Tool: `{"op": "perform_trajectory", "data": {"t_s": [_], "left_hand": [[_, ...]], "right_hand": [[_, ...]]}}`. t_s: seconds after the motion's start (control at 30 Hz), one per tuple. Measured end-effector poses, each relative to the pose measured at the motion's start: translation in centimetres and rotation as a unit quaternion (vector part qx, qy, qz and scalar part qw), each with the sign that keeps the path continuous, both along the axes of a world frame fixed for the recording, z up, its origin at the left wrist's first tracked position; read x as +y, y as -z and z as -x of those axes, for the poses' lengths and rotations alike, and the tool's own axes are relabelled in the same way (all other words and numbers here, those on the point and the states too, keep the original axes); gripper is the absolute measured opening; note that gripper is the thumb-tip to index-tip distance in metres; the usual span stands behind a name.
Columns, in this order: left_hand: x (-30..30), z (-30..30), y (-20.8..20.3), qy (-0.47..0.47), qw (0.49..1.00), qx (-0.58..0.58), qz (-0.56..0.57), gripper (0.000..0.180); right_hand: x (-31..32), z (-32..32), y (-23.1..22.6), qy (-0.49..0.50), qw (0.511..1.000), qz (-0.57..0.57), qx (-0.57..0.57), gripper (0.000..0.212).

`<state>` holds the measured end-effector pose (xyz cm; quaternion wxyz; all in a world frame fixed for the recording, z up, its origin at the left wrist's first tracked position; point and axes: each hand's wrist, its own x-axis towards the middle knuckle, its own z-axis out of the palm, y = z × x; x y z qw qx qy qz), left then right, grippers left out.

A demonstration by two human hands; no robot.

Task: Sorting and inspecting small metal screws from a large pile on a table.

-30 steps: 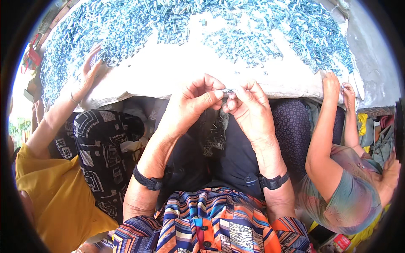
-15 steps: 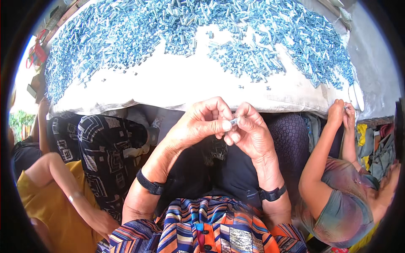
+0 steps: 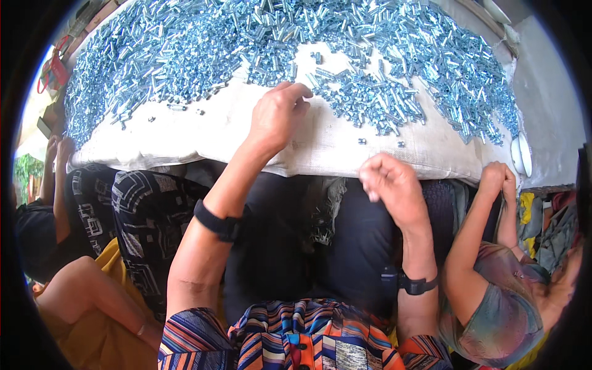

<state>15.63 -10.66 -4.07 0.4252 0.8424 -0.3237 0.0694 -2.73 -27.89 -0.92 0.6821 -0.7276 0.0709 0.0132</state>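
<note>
My left hand is over the pale cloth at the near edge of a spread of small shiny blue-silver metal pieces. Its fingers are bent down and to the right, with the tips partly hidden, so whatever they pinch cannot be made out. Lower and to the right, my right hand hangs at the cloth's front edge. The fingers there are curled in toward the thumb, and anything between them is too small to see. Two loose metal pieces lie on the cloth just above that hand.
The cloth-covered work surface bulges along its front edge. At right sits a person in a multicoloured top, hands together at the edge beside a white dish. Patterned trousers and people's arms fill the left. A red strap hangs far left.
My hands were together over my lap on a small metal piece. They have parted: the left has gone up to the pile, the right a little to the right. The view has shifted slightly.
</note>
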Motion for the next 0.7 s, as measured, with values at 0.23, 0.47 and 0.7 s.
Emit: {"op": "perform_trajectory", "data": {"t_s": [0.23,0.47,0.7], "left_hand": [[-2.7,-1.8,0.9,-0.062,0.991,-0.044,-0.115,0.011],[-3.8,-2.3,0.9,-0.073,0.989,-0.04,-0.121,0.01],[-2.0,-2.3,1.4,-0.028,1.0,0.012,-0.001,0.013]], "right_hand": [[-1.1,-11.9,-2.1,0.06,0.93,0.34,-0.127,0.014],[-1.9,-20.1,2.0,0.08,0.778,0.601,-0.164,0.015],[-1.3,-18.5,1.9,0.071,0.784,0.589,-0.186,0.011]]}}
